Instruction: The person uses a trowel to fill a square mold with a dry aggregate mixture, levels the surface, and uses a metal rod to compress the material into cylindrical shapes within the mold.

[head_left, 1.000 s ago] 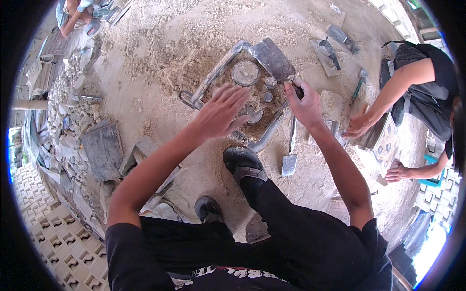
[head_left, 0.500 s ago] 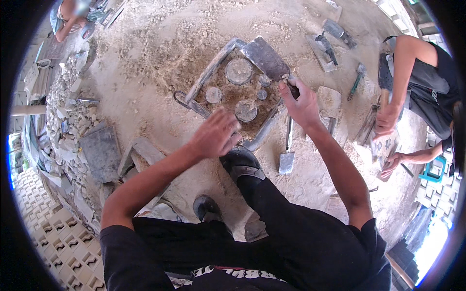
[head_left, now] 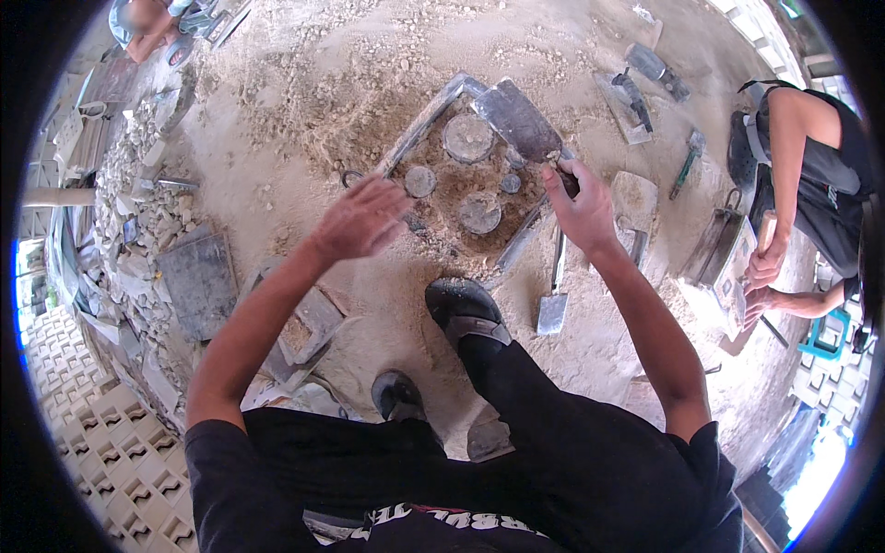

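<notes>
My right hand (head_left: 583, 207) is closed round the handle of a wide, flat-bladed trowel (head_left: 521, 122). The blade lies over the upper right side of a rectangular frame (head_left: 419, 126) on the sandy ground. Inside the frame several round pieces rest in packed sand, among them a large disc (head_left: 467, 138), a second disc (head_left: 480, 213) and a smaller one (head_left: 420, 182). My left hand (head_left: 364, 219) is over the frame's left corner, fingers stretched out, holding nothing; it hides that corner and most of a wire loop handle (head_left: 350, 177).
A small spade (head_left: 553, 311) lies right of my shoe (head_left: 464, 309). At the right, a co-worker's hands (head_left: 763, 272) work at another mould box (head_left: 719, 249), one gripping a wooden handle. Rubble (head_left: 138, 221) and a dark flat plate (head_left: 196, 284) lie left. A green-handled tool (head_left: 685, 166) lies farther right.
My left hand has moved left from the frame's near corner, its fingers straightening. The trowel stays in my right hand over the frame. The co-worker's hands have shifted.
</notes>
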`<state>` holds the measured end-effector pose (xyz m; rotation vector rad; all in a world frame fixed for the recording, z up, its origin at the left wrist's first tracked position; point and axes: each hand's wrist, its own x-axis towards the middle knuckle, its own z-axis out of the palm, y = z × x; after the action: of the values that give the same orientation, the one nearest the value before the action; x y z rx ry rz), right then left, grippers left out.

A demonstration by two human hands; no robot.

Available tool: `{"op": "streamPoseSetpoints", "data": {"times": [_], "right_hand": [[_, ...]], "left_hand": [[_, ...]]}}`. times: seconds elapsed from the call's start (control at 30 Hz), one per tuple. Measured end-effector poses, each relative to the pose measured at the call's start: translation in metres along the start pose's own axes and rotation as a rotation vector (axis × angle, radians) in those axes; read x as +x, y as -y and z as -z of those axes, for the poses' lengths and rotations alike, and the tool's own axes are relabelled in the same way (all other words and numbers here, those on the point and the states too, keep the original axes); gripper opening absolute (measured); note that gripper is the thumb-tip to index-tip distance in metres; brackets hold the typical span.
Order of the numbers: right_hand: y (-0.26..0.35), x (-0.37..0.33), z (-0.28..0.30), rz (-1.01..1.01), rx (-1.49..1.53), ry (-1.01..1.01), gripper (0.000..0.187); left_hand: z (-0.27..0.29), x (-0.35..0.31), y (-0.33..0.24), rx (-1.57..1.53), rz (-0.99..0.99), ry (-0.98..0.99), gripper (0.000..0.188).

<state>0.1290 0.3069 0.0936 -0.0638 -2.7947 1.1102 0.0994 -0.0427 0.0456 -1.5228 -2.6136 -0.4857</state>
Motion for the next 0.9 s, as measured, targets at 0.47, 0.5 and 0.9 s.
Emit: {"op": "streamPoseSetpoints", "data": {"times": [0.47, 0.5, 0.9], "right_hand": [[0.008, -0.002, -0.006, 0.001, -0.020, 0.018, 0.041], [0.009, -0.002, -0.006, -0.003, -0.021, 0.023, 0.041], [0.008, -0.001, -0.008, -0.002, 0.013, 0.028, 0.037]], "left_hand": [[0.009, 0.032, -0.058, -0.221, 0.468, 0.098, 0.040], [0.016, 0.037, -0.054, -0.251, 0.502, 0.098, 0.040], [-0.031, 0.074, -0.055, 0.110, 0.386, -0.057, 0.043]]}}
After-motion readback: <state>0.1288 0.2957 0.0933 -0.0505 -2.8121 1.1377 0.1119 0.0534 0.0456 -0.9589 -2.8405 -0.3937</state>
